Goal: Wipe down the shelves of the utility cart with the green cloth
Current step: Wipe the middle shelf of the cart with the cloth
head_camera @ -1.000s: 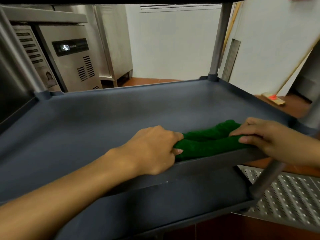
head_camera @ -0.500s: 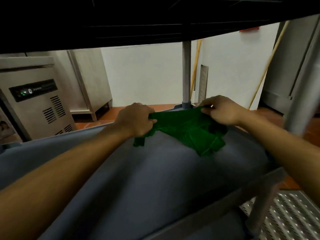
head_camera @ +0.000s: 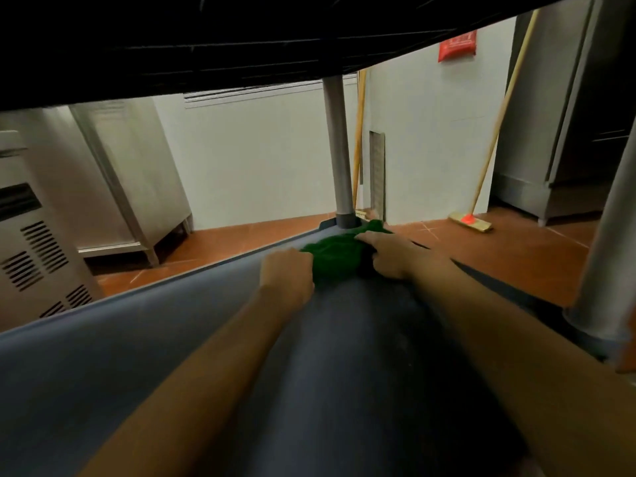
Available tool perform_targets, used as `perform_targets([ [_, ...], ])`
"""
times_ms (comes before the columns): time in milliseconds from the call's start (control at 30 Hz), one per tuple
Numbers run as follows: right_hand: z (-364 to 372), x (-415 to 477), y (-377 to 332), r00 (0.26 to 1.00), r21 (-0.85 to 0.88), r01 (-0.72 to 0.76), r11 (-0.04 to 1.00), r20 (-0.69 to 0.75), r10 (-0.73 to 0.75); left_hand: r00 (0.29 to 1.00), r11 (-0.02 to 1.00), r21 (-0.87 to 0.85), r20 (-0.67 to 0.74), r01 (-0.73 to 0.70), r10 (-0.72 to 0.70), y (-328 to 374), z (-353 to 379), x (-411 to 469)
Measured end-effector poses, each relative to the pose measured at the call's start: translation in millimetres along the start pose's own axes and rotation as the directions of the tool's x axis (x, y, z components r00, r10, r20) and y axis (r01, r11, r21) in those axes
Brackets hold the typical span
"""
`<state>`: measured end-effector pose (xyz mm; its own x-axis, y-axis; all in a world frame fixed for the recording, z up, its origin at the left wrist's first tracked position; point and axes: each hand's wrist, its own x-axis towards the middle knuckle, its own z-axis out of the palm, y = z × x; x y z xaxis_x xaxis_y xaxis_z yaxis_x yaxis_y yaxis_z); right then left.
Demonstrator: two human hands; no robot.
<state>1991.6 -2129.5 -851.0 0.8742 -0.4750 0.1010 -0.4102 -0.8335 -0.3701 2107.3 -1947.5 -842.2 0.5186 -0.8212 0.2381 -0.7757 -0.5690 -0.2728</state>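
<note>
Green fabric fills the gap between both hands: a bunched green cloth [head_camera: 330, 258] lies pressed on the grey-blue plastic shelf [head_camera: 165, 342] of the utility cart. The left hand [head_camera: 287, 273] clenches the cloth's near-left edge, its fingers curled into the fabric. The right hand [head_camera: 389, 254] grips the cloth's right side, with one finger laid along the top and the others folded round it. Both forearms reach forward across the shelf from the near edge.

Just beyond the hands, at the shelf's far corner, a round grey metal post [head_camera: 339, 149] rises from a dark socket to the dark underside of the upper shelf [head_camera: 241, 36], which spans the view above the hands. Another thick grey post [head_camera: 616, 235] stands to the right of the right hand, nearer the camera.

Past the far rim lies a terracotta tiled floor [head_camera: 241, 241]. Left of the left hand stand a stainless-steel appliance with vent slots [head_camera: 34, 266] and a stainless-steel cabinet on legs [head_camera: 134, 173]. Right of the right hand, a wooden-handled broom [head_camera: 470, 222] leans against the white wall [head_camera: 258, 149] under a red sign [head_camera: 457, 46].
</note>
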Motion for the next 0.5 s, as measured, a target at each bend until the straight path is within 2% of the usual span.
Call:
perform_targets([
  [233,0.5,2.9,-0.2,0.997,-0.196,-0.010,0.980,0.078,0.026,0.998,0.996,-0.080,0.053,-0.024,0.028,-8.6,0.0,-0.7],
  [500,-0.3,-35.0,-4.7,0.999,-0.228,0.011,0.974,0.039,-0.002,0.996,0.985,-0.169,0.080,-0.028,0.042,-3.8,-13.5,-38.6],
])
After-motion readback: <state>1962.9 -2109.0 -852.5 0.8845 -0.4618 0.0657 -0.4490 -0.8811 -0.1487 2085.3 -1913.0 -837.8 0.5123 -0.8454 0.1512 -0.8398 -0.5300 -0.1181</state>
